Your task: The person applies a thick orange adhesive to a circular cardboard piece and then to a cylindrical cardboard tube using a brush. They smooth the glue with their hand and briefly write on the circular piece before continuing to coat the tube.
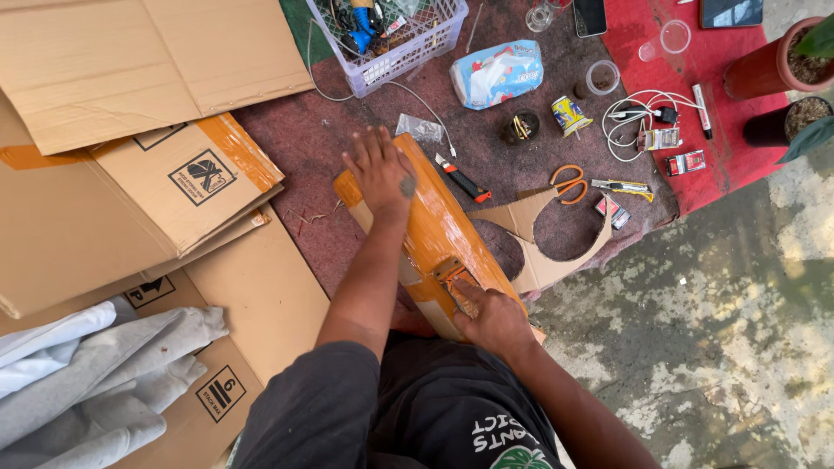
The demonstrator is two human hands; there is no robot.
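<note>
A long cardboard strip [443, 230] coated shiny orange lies on a dark red mat [304, 143] in front of me. My left hand [380, 169] presses flat on its far end, fingers spread. My right hand [491, 317] grips a small paintbrush [453, 276] with its bristles on the near end of the strip, where bare cardboard still shows.
Flattened cardboard boxes [156, 182] and grey cloth [95, 373] lie at left. A cut cardboard piece [543, 260], orange scissors [569, 184], utility knives [463, 181], a plastic basket [391, 39], a tissue pack [497, 74], cables and potted plants [773, 65] lie beyond and at right.
</note>
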